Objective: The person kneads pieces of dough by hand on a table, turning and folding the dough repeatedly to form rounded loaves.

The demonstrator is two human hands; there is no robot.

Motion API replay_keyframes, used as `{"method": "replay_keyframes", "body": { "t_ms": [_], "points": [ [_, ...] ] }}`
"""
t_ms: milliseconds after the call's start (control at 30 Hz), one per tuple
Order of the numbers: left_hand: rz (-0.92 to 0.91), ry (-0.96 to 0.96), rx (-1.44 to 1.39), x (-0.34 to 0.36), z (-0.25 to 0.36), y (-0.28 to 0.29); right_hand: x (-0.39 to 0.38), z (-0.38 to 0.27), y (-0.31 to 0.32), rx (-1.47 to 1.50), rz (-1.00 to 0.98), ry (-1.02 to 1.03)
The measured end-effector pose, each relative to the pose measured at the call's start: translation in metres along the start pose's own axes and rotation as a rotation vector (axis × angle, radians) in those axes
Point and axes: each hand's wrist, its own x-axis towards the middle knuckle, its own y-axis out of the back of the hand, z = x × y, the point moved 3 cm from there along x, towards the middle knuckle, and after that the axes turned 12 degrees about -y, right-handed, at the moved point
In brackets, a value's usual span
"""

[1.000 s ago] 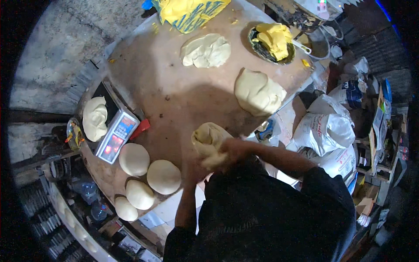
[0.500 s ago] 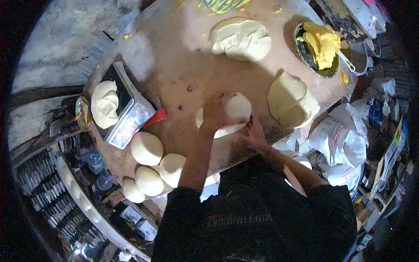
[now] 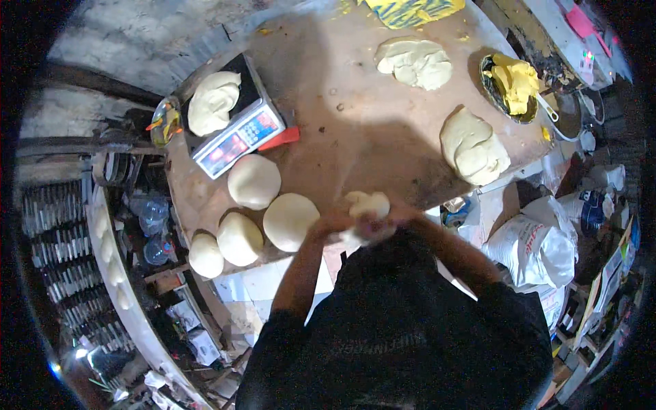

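At the near edge of the table, a lump of pale dough [image 3: 370, 203] is between my two hands. My left hand [image 3: 336, 223] grips its left side and my right hand [image 3: 402, 214] its right side; motion blurs the fingers. Several smooth dough balls [image 3: 292, 222] sit just left of my left hand. Behind them stands a digital scale [image 3: 239, 141] with a folded dough piece [image 3: 213, 104] on its dark platform. Two flattened dough pieces lie apart from my hands, one at the far side [image 3: 414, 63] and the other at the right [image 3: 473, 147].
A red flat tool [image 3: 280, 139] sticks out beside the scale. At the right edge stands a tub of yellow spread [image 3: 514, 85] with a white-handled tool. A yellow-smeared sheet [image 3: 413, 9] lies at the far edge. White sacks [image 3: 533, 239] stand beyond the table's right side.
Both hands have drawn the dough from mid-table toward me, to the near edge. The dough has turned from a round shape into an uneven lump. The whole view has shifted.
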Motion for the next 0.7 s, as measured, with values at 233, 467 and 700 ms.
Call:
{"method": "replay_keyframes", "body": {
  "t_ms": [233,467,700],
  "points": [
    [0.206,-0.595,0.369,0.023,0.038,0.024,-0.011,0.026,0.053,-0.675,0.323,0.053],
    [0.053,-0.283,0.263,0.040,-0.035,-0.042,-0.013,0.080,0.077,-0.723,-0.066,-0.518],
    [0.511,0.070,0.807,0.176,-0.074,0.140,0.061,0.106,0.196,-0.440,0.886,-0.680]
  ]
}}
